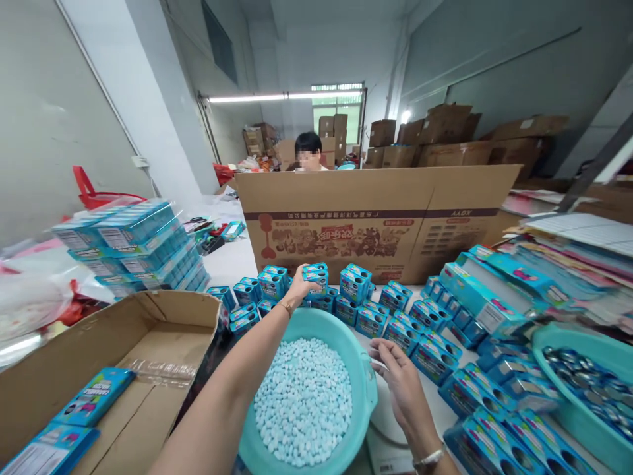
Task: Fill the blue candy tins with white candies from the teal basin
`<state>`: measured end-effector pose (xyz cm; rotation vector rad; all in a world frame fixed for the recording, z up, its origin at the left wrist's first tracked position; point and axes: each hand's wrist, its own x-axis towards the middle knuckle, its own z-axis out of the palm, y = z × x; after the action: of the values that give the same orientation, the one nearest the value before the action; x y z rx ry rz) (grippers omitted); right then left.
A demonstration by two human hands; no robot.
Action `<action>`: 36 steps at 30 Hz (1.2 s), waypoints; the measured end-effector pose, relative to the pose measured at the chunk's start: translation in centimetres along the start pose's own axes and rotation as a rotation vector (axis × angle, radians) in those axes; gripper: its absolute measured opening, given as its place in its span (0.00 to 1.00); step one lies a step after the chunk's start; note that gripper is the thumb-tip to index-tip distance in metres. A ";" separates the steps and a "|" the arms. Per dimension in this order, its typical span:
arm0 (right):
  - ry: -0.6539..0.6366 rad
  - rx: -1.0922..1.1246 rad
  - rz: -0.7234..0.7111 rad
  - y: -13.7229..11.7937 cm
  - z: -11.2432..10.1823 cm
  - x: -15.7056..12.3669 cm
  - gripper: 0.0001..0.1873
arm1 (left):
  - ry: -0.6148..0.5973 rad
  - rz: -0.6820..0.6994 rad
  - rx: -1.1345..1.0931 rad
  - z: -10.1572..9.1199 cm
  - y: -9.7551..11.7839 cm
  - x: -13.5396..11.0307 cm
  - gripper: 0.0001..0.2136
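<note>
Blue box (315, 277) clamped in my left hand (298, 287), among other boxes (372, 319) beyond the tub (360, 399). Right hand (399, 377) seemingly empty, fingers loose, by its rim. Tub central, I judge, for two-handed reach.

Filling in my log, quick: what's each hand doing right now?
Left hand: closed, holding a small blue box.
Right hand: open, fingers loosely curled beside the teal basin, nothing visible in it.

Pale walls (287, 63), barred window (337, 99), glowing tube light (247, 99)
</note>
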<state>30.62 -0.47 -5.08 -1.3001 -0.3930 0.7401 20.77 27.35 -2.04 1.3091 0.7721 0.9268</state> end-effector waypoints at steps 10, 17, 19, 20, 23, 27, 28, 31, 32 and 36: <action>-0.026 -0.053 -0.062 0.1 1.0 0.3 0.21 | 0.005 0.015 0.161 -2.4 1.6 -0.8 0.54; -0.252 -0.256 -0.126 0.2 3.1 -0.6 0.24 | 0.119 -0.010 0.392 -20.2 12.4 -10.5 0.39; -0.312 -0.316 -0.111 0.7 3.8 -1.0 0.25 | 0.186 -0.114 0.693 -26.6 14.5 -16.3 0.36; -0.338 -0.343 -0.104 0.9 4.4 -1.3 0.26 | 0.228 -0.214 0.927 -29.3 15.1 -19.5 0.34; -0.449 -0.430 -0.150 0.6 7.1 -3.2 0.25 | 0.326 -0.428 1.147 -35.0 15.0 -28.3 0.33; -0.771 -0.564 -0.464 -0.7 14.4 -7.4 0.20 | 0.245 -0.668 1.349 -38.2 11.9 -34.9 0.27; -0.878 -0.597 -0.573 -0.8 16.8 -8.7 0.19 | 0.203 -0.716 1.399 -38.5 11.0 -35.7 0.27; -1.221 -0.831 -0.850 0.3 24.8 -12.9 0.16 | 0.068 -0.775 1.538 -38.9 8.7 -36.4 0.26; -1.306 -0.960 -0.925 1.1 27.5 -14.2 0.15 | 0.025 -0.765 1.579 -39.0 8.1 -36.4 0.25; -1.444 -1.380 -0.953 6.3 36.5 -18.9 0.19 | -0.132 -0.676 1.715 -39.8 6.8 -36.4 0.25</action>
<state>-8.17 13.46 0.56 -1.2375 -2.8245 0.3653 -31.63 12.69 -1.46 2.1818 1.8805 -0.6599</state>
